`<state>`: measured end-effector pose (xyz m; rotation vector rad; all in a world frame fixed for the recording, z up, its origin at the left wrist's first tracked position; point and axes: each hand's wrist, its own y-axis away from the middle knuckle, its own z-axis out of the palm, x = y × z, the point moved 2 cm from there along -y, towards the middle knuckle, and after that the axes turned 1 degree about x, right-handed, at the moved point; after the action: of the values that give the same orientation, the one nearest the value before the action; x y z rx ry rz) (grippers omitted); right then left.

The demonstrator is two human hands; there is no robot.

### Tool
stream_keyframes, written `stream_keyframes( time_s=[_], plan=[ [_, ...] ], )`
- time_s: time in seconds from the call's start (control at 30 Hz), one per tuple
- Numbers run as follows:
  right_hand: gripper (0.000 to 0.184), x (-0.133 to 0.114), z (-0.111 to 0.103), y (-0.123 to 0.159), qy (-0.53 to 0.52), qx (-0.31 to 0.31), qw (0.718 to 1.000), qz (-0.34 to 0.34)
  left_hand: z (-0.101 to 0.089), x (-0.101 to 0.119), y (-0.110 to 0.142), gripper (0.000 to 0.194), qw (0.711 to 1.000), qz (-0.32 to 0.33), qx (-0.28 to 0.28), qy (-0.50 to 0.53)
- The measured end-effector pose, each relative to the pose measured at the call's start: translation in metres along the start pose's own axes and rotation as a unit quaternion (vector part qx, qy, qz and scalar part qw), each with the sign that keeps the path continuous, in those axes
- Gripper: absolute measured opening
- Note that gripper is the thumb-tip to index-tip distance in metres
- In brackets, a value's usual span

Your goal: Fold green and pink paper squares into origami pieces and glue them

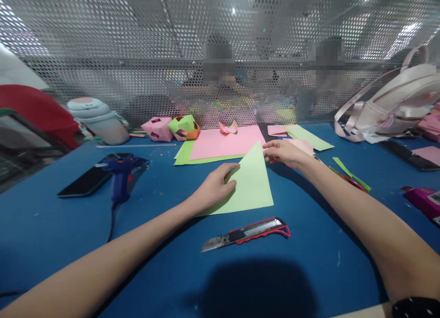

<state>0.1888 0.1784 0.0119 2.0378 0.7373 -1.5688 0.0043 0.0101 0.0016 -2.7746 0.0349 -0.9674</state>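
Observation:
A light green paper sheet point(252, 185) with a pointed far corner lies in front of me, apparently folded on a diagonal. My left hand point(218, 185) rests on its left edge, fingers apart. Just beyond the sheet's right side is my right hand point(283, 153), fingers loosely spread near the paper's tip with nothing visible in them. Nearer to me lies a red and black utility knife point(254, 232), its blade pointing left. Behind the green sheet, a pink sheet point(223, 141) sits on top of brighter green paper point(184, 157).
At left are a blue glue gun point(121, 173), a black phone point(85, 180) and a pale cup point(99, 118). Folded paper shapes point(184, 127) stand along the perforated metal screen point(154, 38). Paper pieces point(305, 135), green strips point(350, 173) and a white backpack point(395, 100) are at right.

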Motion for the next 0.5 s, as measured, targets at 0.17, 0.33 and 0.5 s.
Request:
stream_keyframes(
  time_s=[0.17, 0.33, 0.5],
  plan=[
    [0.017, -0.002, 0.016, 0.007, -0.028, -0.025, 0.999, -0.01, 0.003, -0.006, 0.001, 0.045, 0.997, -0.026, 0.019, 0.075],
    [0.007, 0.001, 0.034, 0.009, -0.012, -0.006, 1.0, -0.005, 0.006, -0.012, -0.001, 0.039, 0.983, -0.067, 0.032, 0.168],
    [0.027, 0.005, 0.028, 0.005, 0.04, 0.087, 0.995, -0.006, -0.002, -0.007, -0.001, 0.048, 0.982, -0.049, 0.016, 0.183]
  ],
)
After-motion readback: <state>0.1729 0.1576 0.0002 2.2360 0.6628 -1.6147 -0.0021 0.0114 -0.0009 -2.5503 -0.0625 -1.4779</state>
